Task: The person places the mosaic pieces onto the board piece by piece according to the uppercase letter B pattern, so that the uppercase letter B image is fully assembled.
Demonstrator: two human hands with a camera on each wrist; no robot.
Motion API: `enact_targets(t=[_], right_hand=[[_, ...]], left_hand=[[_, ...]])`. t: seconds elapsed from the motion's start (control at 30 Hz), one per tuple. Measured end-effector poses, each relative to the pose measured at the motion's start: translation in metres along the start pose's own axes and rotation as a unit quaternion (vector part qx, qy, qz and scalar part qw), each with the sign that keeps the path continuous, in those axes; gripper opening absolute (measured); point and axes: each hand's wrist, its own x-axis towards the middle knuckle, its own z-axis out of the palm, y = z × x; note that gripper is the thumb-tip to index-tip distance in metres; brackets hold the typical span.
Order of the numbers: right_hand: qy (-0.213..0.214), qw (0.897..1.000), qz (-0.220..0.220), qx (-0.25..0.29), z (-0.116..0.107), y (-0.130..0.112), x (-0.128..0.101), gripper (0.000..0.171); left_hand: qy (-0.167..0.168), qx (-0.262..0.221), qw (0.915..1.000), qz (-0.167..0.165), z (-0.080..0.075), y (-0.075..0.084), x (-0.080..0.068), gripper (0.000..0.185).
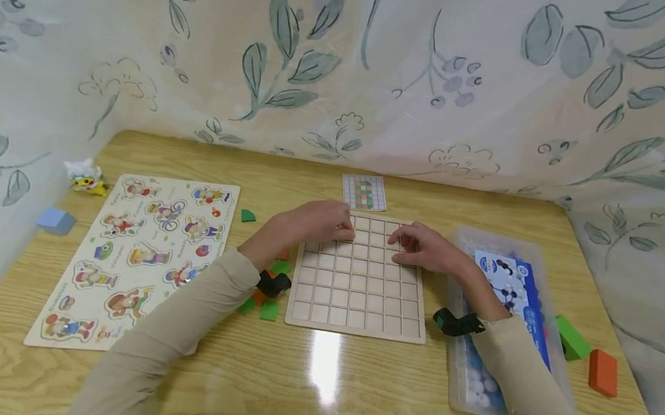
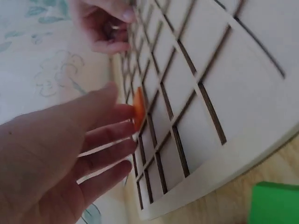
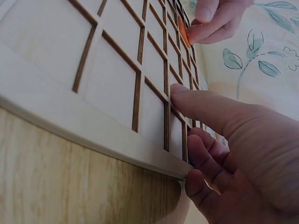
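Two beige sleeves (image 1: 531, 387) come nearest, reaching over the wood-grain counter (image 1: 387, 386) to a square, pale wooden board (image 1: 357, 301) ruled into cells by raised strips with dark sides. A small, thin, bright orange piece (image 2: 139, 109) is at the board's far part, beside the left hand (image 1: 325, 220); whether it sits flat in a cell I cannot tell. That hand's grip is loose: fingers extended, the forefinger touching the orange piece, the thumb clear of it. The right hand (image 1: 427, 247) has an unclosed grip with nothing in it, fingers loosely bent at the board's right side. Beyond the board, a small paper card (image 1: 364, 192) shows an orange-and-green pattern on a grid. In the clear plastic box (image 1: 457, 380), a blue-and-white printed sheet (image 1: 532, 320) pictures black ball-and-stick models; its lettering is too small to read, as are the captions on the cream picture puzzle (image 1: 178, 183).
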Motion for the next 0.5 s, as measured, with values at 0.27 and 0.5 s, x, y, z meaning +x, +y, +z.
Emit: enact_targets(t=[0.27,0.5], right_hand=[[-0.003,1.0,-0.002,0.002,-0.001,0.003,0.0,0.027],[-0.004,1.0,-0.002,-0.006,-0.002,0.002,0.0,0.028]], left_hand=[[0.108,-0.143,0.9834,-0.029,-0.003,-0.039,-0.078,0.034],[0.182,-0.139,0.971,-0.068,0.017,-0.073,-0.18,0.026]])
